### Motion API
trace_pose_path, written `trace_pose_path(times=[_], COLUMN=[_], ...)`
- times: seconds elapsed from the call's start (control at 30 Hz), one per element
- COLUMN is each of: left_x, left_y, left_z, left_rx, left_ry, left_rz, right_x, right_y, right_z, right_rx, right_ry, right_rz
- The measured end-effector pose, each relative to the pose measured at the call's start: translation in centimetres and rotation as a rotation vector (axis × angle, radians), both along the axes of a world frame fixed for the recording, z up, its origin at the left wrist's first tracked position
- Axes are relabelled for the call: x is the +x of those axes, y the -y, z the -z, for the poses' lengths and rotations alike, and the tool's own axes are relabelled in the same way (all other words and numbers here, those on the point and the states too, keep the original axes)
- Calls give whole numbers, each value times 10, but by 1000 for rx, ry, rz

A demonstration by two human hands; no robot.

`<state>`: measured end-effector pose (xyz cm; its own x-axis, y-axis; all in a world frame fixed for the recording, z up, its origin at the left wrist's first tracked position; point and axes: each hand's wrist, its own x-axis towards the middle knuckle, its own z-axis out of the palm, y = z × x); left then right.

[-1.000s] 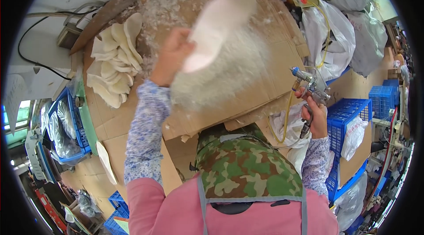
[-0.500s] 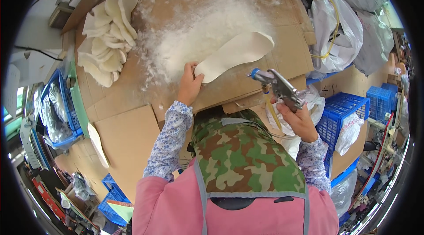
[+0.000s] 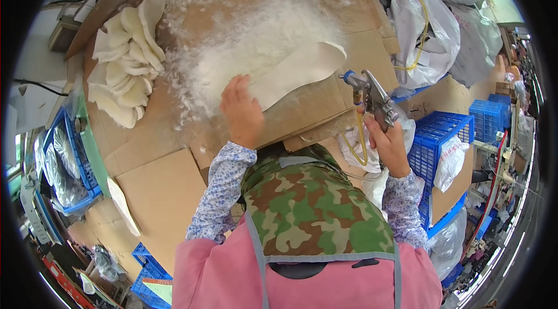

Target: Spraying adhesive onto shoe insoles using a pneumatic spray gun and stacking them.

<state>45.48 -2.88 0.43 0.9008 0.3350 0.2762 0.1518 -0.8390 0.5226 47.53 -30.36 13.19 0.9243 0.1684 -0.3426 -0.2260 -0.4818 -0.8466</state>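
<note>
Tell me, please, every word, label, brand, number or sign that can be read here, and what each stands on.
No text can be read clearly.
Grey sack, upper right: faint red marks, too small and blurred to read.
White plastic bag at the blue crate: small red marks, unreadable.
Insole and spray gun: no lettering that I can make out.

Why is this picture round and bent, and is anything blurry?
In the head view, the fisheye lens bends straight edges near a black rim; the left hand looks slightly blurred, the spray gun crisper; bright light strips show along the right edge.
</note>
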Motion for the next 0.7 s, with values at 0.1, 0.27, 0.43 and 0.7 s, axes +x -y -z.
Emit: trace_pose_path(times=[0.1,0.27,0.43,0.7], left_x=[34,106,128,125], left_y=[31,89,112,110], left_z=[0,26,56,41], left_rx=[-29,8,132,46], left_ry=[112,112,1,-28], left_rz=[362,589,615,591], right_x=[3,5,7,17], right_y=[1,-1,8,16], right_z=[0,4,5,7], right_rx=[52,89,60,69], right_ry=[8,9,27,-13], right_rz=[54,133,166,167])
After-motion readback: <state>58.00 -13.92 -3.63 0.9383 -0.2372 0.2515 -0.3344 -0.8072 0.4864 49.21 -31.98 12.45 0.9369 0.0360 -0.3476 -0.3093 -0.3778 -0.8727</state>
